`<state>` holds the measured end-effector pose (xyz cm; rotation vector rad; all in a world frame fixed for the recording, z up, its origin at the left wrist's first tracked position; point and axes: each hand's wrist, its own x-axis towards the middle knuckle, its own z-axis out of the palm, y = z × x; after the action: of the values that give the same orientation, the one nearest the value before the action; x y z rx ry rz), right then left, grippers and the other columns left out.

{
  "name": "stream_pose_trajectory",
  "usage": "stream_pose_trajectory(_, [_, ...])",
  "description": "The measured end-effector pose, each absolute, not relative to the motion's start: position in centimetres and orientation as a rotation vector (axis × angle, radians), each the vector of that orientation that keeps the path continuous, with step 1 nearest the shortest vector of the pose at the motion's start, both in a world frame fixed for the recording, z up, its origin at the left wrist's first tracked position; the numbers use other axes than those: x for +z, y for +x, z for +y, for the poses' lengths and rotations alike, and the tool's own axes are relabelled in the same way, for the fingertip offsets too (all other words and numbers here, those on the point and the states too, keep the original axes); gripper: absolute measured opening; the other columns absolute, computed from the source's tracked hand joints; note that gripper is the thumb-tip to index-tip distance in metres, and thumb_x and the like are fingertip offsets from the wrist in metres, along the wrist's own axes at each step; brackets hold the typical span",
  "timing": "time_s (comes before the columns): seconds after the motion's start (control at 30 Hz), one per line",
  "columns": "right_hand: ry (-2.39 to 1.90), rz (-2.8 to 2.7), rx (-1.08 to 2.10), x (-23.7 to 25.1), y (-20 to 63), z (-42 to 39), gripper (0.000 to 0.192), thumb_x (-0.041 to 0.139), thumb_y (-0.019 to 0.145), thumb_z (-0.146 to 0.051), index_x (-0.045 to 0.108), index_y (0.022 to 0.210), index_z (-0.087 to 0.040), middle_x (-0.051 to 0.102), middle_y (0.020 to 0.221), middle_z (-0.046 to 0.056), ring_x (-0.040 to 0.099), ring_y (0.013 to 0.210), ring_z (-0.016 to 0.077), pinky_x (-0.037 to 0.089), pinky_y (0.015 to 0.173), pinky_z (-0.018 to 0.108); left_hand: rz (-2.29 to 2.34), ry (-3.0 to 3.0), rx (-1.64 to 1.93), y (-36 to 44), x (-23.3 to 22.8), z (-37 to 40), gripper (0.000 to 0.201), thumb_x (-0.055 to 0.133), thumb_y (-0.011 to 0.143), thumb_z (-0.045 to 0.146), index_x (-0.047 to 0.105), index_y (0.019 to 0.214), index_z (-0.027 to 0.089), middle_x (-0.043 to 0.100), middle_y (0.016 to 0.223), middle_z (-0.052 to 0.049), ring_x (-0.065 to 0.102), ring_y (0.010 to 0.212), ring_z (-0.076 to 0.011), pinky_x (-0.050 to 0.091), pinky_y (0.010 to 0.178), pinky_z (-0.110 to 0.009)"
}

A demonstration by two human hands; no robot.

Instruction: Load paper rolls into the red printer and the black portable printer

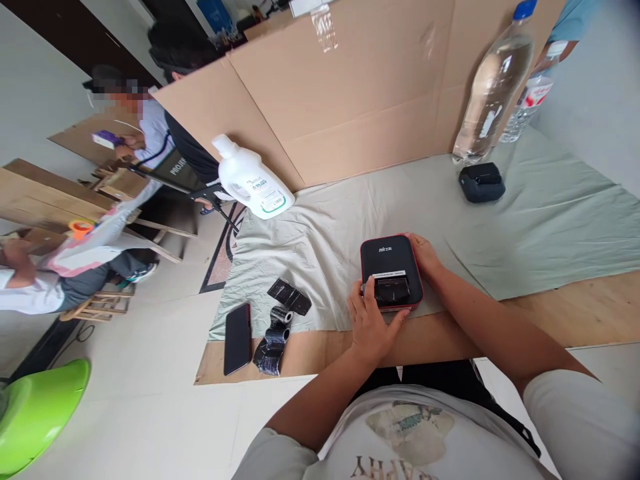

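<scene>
A small black device with a red rim (387, 257) lies on the pale green cloth (550, 227) near the table's front edge. My left hand (371, 325) rests at its near end, fingers touching the open black compartment there. My right hand (425, 257) holds the device's right side. To the left lie a roll of black tape (273, 340) partly unwound, a flat black strip (289, 296) and a black phone (237, 337) face down.
A white plastic bottle (253, 179) lies tilted at the cloth's far left. A clear water bottle (493, 83) and a second black device (481, 182) stand at the far right. A cardboard wall (350, 100) backs the table. People sit at the left; a green chair (35, 410) is near.
</scene>
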<state>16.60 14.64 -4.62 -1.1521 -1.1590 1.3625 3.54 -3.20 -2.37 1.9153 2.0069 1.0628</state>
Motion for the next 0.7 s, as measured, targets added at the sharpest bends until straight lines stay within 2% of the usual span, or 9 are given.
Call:
stream_pose_trajectory(0.1, [-1.203,-1.221,1.237,-3.9,17.7,14.3,0.049,0.053,0.081,-0.068,0.067,0.094,-0.023,0.074,0.096,0.005,0.067,0.094,0.0238,0.053,0.095,0.047,1.794,1.806,1.188,1.8,-2.5,-2.7,0.074,0.057,0.088,0.057,0.032,0.148,0.021,0.039,0.143,-0.019,0.041,0.134,-0.0344,0.038,0.111,-0.056])
stream_pose_trajectory(0.17, [-1.183,-1.341,1.034,-3.0,18.6,12.9,0.049,0.046,0.088,-0.066,0.067,0.1,-0.023,0.072,0.109,0.008,0.064,0.108,0.025,0.047,0.104,0.048,1.692,1.579,1.286,0.3,-2.5,-1.7,0.058,0.049,0.093,0.049,0.037,0.143,0.022,0.045,0.139,-0.017,0.05,0.123,-0.0284,0.045,0.104,-0.049])
stream_pose_trajectory(0.23, [-1.08,-1.534,0.81,-2.0,19.4,11.0,0.052,0.037,0.093,-0.064,0.068,0.105,-0.024,0.068,0.121,0.011,0.058,0.121,0.0275,0.042,0.108,0.051,1.616,1.296,1.312,-0.9,-2.5,-0.2,0.051,0.051,0.089,0.038,0.041,0.138,0.024,0.05,0.134,-0.014,0.055,0.114,-0.0241,0.049,0.095,-0.043])
stream_pose_trajectory(0.3, [-0.916,-1.774,0.598,-1.4,19.9,8.9,0.053,0.038,0.092,-0.065,0.07,0.105,-0.024,0.064,0.128,0.012,0.052,0.13,0.0315,0.039,0.11,0.055,1.512,1.089,1.263,-1.7,-2.2,1.3,0.06,0.058,0.077,0.027,0.042,0.134,0.025,0.051,0.132,-0.012,0.055,0.111,-0.0233,0.05,0.089,-0.039])
stream_pose_trajectory(0.4, [-0.644,-2.01,0.299,-2.0,20.2,6.7,0.043,0.054,0.087,-0.064,0.071,0.098,-0.026,0.06,0.134,0.009,0.047,0.133,0.0344,0.038,0.109,0.057,1.35,0.943,1.192,-1.9,-1.5,2.8,0.075,0.059,0.06,0.017,0.043,0.133,0.026,0.051,0.132,-0.009,0.052,0.116,-0.0244,0.048,0.09,-0.037])
stream_pose_trajectory(0.5, [-0.552,-2.018,0.108,-3.7,19.9,5.7,0.031,0.064,0.085,-0.054,0.069,0.099,-0.026,0.055,0.141,0.008,0.046,0.133,0.0331,0.04,0.108,0.055,1.268,0.818,1.199,-1.5,-0.9,3.4,0.085,0.057,0.051,0.016,0.041,0.134,0.029,0.05,0.131,-0.006,0.048,0.12,-0.025,0.044,0.093,-0.036])
stream_pose_trajectory(0.6, [-0.608,-1.973,0.041,-4.8,19.6,5.4,0.029,0.069,0.082,-0.048,0.067,0.103,-0.028,0.05,0.146,0.007,0.044,0.134,0.034,0.042,0.107,0.056,1.252,0.699,1.186,-1.3,-0.8,3.7,0.098,0.055,0.045,0.014,0.033,0.139,0.032,0.047,0.13,-0.005,0.047,0.117,-0.024,0.043,0.087,-0.032])
stream_pose_trajectory(0.7, [-0.627,-1.956,0.024,-5.0,19.5,5.3,0.027,0.071,0.081,-0.043,0.067,0.104,-0.029,0.046,0.148,0.006,0.041,0.137,0.0349,0.044,0.106,0.056,1.249,0.679,1.162,-1.4,-1.0,3.8,0.102,0.054,0.044,0.014,0.031,0.141,0.034,0.047,0.128,-0.004,0.048,0.113,-0.0222,0.042,0.085,-0.031])
